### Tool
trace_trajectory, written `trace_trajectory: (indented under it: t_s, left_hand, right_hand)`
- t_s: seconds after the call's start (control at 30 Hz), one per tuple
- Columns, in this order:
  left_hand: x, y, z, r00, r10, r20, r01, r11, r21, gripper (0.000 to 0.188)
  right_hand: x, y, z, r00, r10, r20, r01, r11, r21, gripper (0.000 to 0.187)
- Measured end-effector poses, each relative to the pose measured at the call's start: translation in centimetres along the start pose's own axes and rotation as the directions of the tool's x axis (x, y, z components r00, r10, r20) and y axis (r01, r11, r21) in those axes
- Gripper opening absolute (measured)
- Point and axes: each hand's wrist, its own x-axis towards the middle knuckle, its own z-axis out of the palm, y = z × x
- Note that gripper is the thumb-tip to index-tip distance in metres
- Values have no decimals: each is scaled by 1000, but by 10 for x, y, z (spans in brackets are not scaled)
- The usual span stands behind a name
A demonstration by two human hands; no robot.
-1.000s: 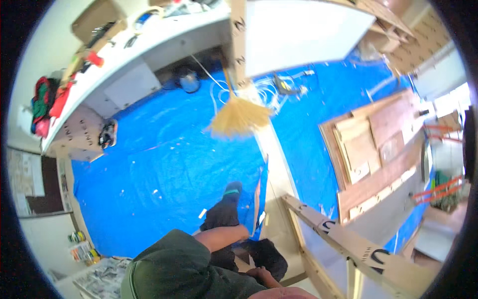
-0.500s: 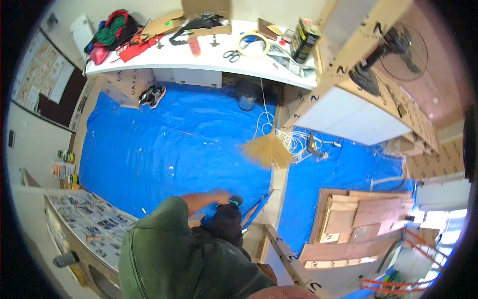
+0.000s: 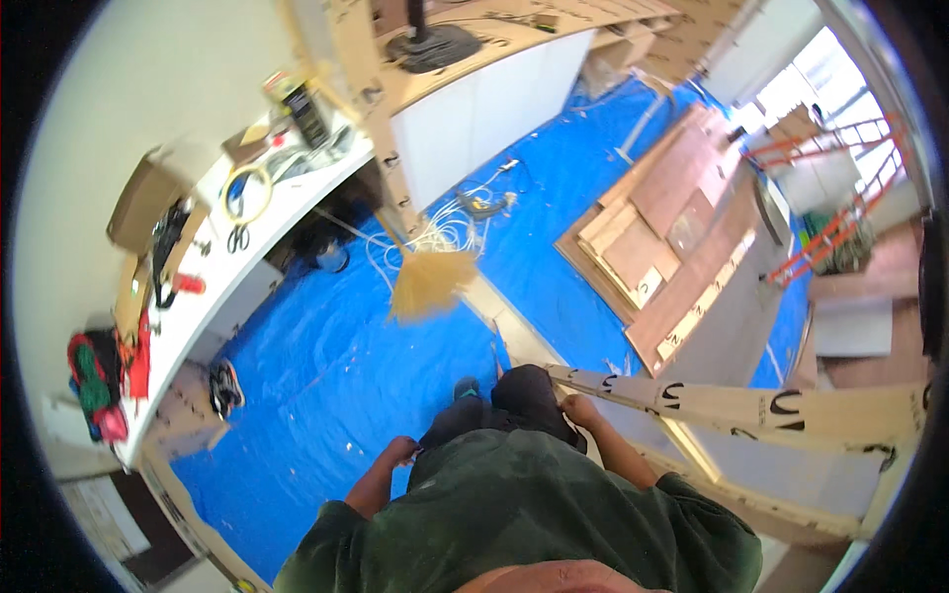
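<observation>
the brown printed rail (image 3: 682,395) lies at two o'clock from the nearer right hand (image 3: 578,409), long axis toward three, the left hand (image 3: 401,451) at eight from the dark trousers (image 3: 529,395), each hand's grip too small to tell.

Shirt (image 3: 494,494) dark green, loose, creased. Sleeves (image 3: 321,542) short, wide. Trousers (image 3: 534,397) near-black, baggy. Footwear (image 3: 466,386) dark grey-blue, teal-trimmed; sock or shoe, cannot tell. Forearms (image 3: 625,455), left hand (image 3: 399,452), right hand (image 3: 580,410) bare.
</observation>
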Motion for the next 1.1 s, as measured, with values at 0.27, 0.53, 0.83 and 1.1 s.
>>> trace_trajectory:
  t_s: [0.27,0.53,0.83,1.1]
  left_hand:
    - [56,212,-100,872,472,-131,-302,728,615,41]
    - [127,537,-22,665,696,272,-618,308,723,41]
    - [152,747,32,650,670,359,-723,401,562,35]
    - [211,1008,-131,479,874,-78,-670,422,611,18]
  right_hand:
    - [-28,13,-4,982,184,37,-187,948,258,33]
    - [-45,193,198,891,449,72,-436,799,414,24]
    - [-37,138,27,755,633,171,-539,450,712,25]
    - [128,70,-109,830,556,48,-337,431,837,26]
